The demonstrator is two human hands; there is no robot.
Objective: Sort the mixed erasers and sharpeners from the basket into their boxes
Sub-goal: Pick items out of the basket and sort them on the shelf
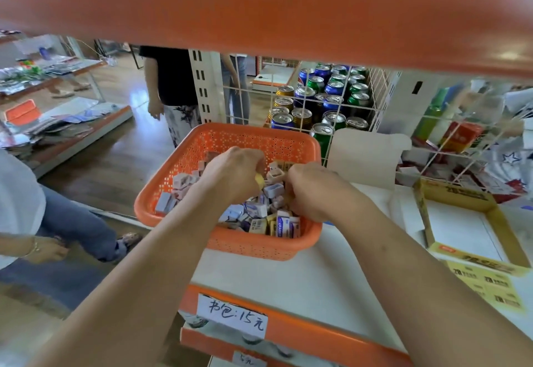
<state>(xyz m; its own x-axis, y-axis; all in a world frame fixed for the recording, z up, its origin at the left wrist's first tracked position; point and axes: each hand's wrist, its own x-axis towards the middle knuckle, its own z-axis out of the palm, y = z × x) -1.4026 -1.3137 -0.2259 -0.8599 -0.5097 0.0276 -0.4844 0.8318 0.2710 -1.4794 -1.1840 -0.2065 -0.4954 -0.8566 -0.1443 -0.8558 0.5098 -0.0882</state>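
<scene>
Head view: orange upper shelf (259,5) fills the top, blurred. Below it a white shelf (288,280) with an orange front edge and a handwritten price tag (233,316). Orange basket (253,247) sits at the shelf's left end. Open yellow box (419,208) is to its right, apart from it. The part of the box floor that shows is bare white, with nothing sorted into it that I can see. Both hands are down in the basket. Left hand (230,176): fingers curled, pinching a yellow piece (259,180); can't tell if it's an eraser or a sharpener. Right hand (317,193): knuckles up, fingers dug into the pile; can't tell whether it has anything. The pile is mostly erasers (284,225) in white and lilac sleeves. A beige slotted block between the hands is probably a sharpener (275,176). My read is very early: the basket looks well stocked, so nearly everything is left. Only one box is clearly in view; I can't pick out a second one.
</scene>
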